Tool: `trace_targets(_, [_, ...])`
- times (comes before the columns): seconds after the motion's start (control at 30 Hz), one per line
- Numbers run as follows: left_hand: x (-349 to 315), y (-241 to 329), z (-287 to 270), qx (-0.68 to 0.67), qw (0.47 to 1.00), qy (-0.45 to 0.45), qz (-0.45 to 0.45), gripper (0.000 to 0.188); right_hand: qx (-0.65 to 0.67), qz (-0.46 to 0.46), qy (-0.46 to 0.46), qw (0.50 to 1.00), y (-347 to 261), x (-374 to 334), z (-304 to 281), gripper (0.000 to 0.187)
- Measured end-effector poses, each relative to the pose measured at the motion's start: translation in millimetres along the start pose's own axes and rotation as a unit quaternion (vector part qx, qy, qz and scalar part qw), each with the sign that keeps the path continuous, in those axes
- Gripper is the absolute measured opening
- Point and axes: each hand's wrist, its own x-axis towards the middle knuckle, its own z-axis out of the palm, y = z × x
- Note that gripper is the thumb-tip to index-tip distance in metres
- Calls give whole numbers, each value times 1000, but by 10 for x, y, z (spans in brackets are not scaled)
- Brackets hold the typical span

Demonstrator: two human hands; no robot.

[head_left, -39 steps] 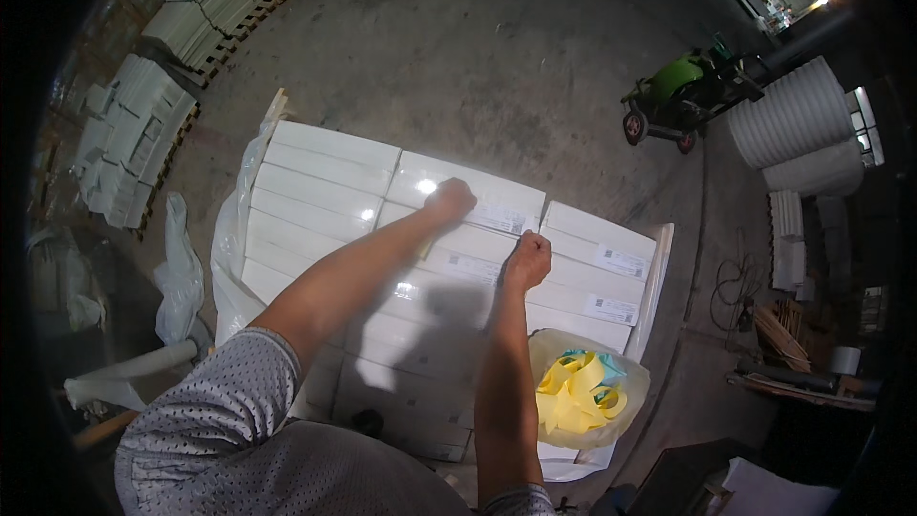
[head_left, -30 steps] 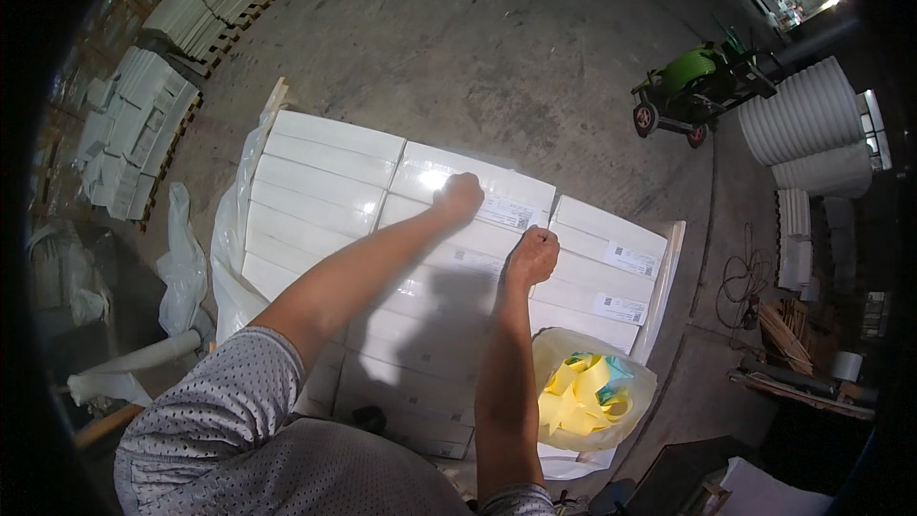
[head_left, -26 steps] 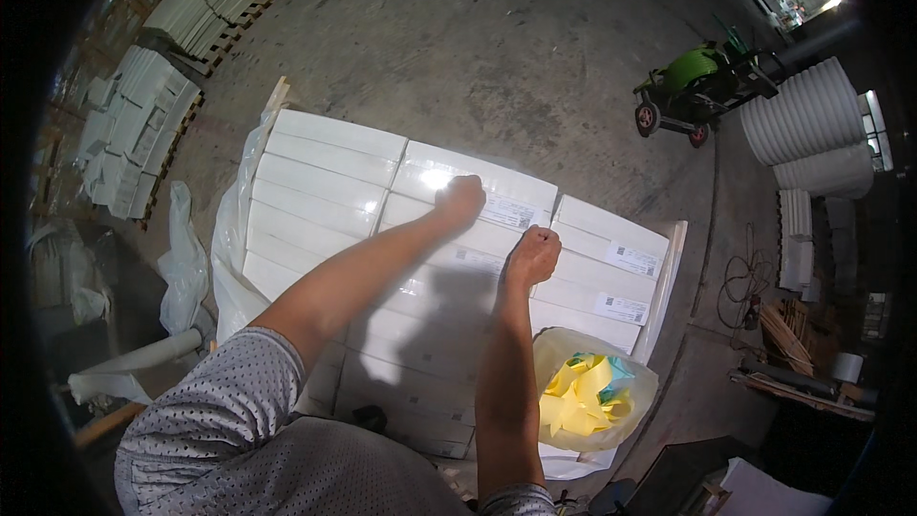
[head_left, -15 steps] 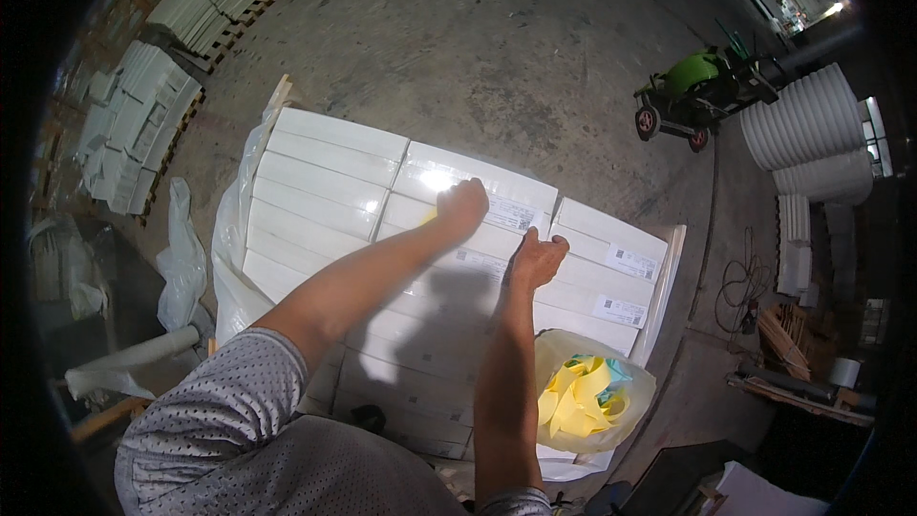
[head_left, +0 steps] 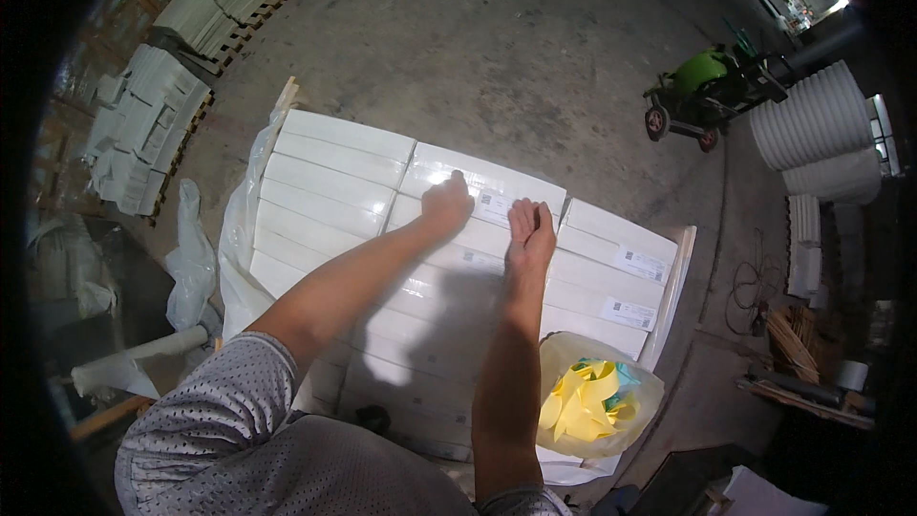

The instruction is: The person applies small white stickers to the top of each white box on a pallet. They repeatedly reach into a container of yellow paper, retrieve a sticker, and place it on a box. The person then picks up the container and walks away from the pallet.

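Long white boxes (head_left: 336, 164) lie side by side in rows on a wooden-edged pallet before me, with a shiny film over some of them. My left hand (head_left: 447, 204) is closed above a box in the far middle row. Whatever its curled fingers may hold is hidden. Just right of it, a white printed label (head_left: 494, 204) sits on the same box. My right hand (head_left: 531, 237) lies with fingers stretched out over the label's right end, partly covering it. More labels (head_left: 642, 263) mark the boxes at the right.
A translucent bag (head_left: 642, 411) holding yellow and teal strips (head_left: 585, 401) stands on the boxes at near right. Clear plastic wrap (head_left: 239, 229) hangs along the pallet's left side. Stacked white slabs (head_left: 143, 129) stand far left. A green wheeled machine (head_left: 702, 72) is at far right.
My right hand has gone from a pinch at the label's right end to stretched fingers over it, slightly farther away. My left hand has shifted slightly left, and yellow beside it no longer shows.
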Motion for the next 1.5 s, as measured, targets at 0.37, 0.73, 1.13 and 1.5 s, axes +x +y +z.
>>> trace_targets(0.37, [-404, -1067, -334, -153, 986, 50, 47, 28, -157, -70, -165, 971, 618, -11, 371, 34])
trace_targets(0.73, [-1826, -2628, -293, -132, 988, -56, 64, 24, -108, -185, 127, 969, -6, -851, -296, 23])
trace_targets(1.13, [-2988, -3114, -624, 57, 991, -117, 15, 36, -325, 138, -126, 927, 802, -3447, -504, 24])
trace_targets(1.5, [-3865, -4229, -940, 103, 965, -148, -193, 38, -494, -97, -118, 856, 333, -4163, -743, 19])
